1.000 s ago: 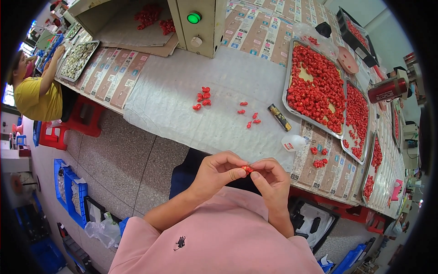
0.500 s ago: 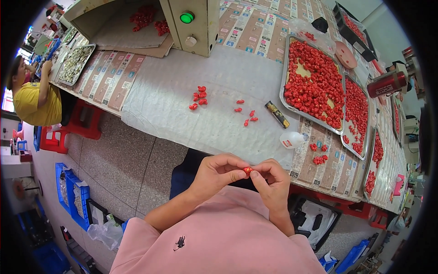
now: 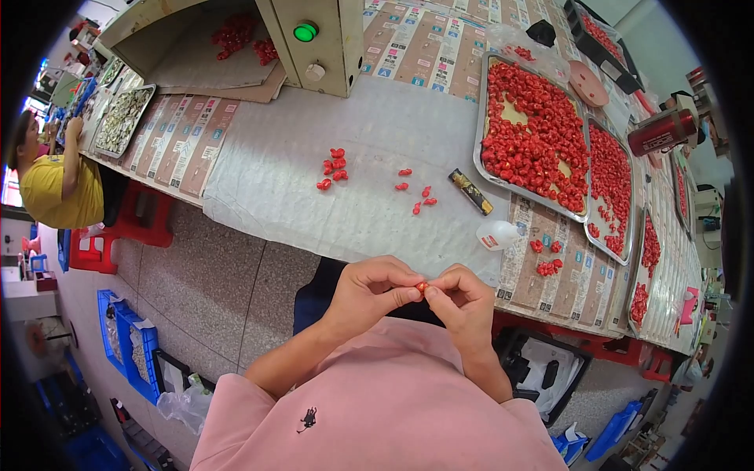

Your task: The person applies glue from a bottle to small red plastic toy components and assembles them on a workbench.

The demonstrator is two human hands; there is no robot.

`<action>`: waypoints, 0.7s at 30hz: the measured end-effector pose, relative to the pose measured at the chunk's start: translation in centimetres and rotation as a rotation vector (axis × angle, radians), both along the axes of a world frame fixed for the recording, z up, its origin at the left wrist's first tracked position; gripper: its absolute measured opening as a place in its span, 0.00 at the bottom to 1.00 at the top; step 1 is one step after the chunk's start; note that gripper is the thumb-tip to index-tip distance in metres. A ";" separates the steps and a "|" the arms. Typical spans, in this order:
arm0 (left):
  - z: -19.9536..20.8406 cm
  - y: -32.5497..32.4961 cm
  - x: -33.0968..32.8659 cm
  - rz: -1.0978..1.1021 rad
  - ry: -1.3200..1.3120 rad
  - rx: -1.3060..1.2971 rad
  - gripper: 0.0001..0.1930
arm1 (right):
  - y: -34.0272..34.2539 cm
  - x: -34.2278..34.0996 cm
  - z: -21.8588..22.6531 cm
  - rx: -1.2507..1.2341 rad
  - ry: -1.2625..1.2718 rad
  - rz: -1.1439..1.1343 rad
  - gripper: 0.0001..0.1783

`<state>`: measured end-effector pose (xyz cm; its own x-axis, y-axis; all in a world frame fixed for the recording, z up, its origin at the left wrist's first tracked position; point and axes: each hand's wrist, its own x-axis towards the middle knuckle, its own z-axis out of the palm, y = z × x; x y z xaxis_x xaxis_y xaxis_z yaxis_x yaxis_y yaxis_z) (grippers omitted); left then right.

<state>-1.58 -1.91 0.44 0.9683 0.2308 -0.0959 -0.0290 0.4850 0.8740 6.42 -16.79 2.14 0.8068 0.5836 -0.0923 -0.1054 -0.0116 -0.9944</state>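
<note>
Between the fingertips of both hands is a small glossy red piece (image 3: pixel 422 287) with a touch of gold, much of it covered by the fingers. My left hand (image 3: pixel 375 292) pinches it from the left with thumb and forefinger. From the right, my right hand (image 3: pixel 462 302) grips it the same way. Both hands are close to my body, just off the table's front edge. On the pale sheet (image 3: pixel 275 173) in front of them lie a cluster of red pieces (image 3: pixel 334 168) and several scattered red pieces (image 3: pixel 425 200).
A metal tray (image 3: pixel 481 149) heaped with red pieces stands at the right, beside a second tray (image 3: pixel 626 255). Nearer are a black-gold cylinder (image 3: pixel 471 192) and a white bottle (image 3: pixel 497 235). A metal box with a green light (image 3: pixel 305 31) stands at the back. A person in yellow (image 3: pixel 63 188) sits far left.
The view has shifted slightly, so the table's things sit a little further left. Both hands still pinch the red piece, with a slight change in the fingers.
</note>
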 end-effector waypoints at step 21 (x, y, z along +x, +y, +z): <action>-0.3 -0.1 0.9 0.007 0.127 -0.039 0.06 | 0.1 0.9 -1.5 -0.026 -0.076 0.006 0.03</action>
